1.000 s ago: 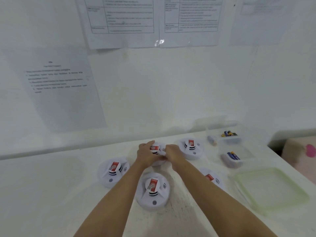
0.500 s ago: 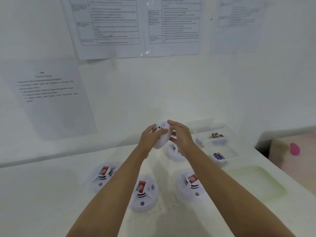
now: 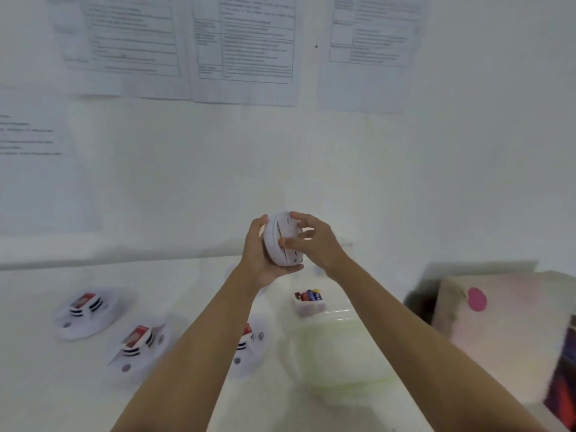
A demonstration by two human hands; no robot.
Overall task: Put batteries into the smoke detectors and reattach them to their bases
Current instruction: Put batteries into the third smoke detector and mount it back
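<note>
The smoke detector is held on edge above the white table, mid-scene. It is judged to be light, rigid, smooth plastic, so it is best gripped at the rim, along the seam. The left hand cups its left face and underside. The right hand pinches the right rim with its fingertips. Batteries sit in a clear tub on the table below the hands. Further detectors lie to the left.
</note>
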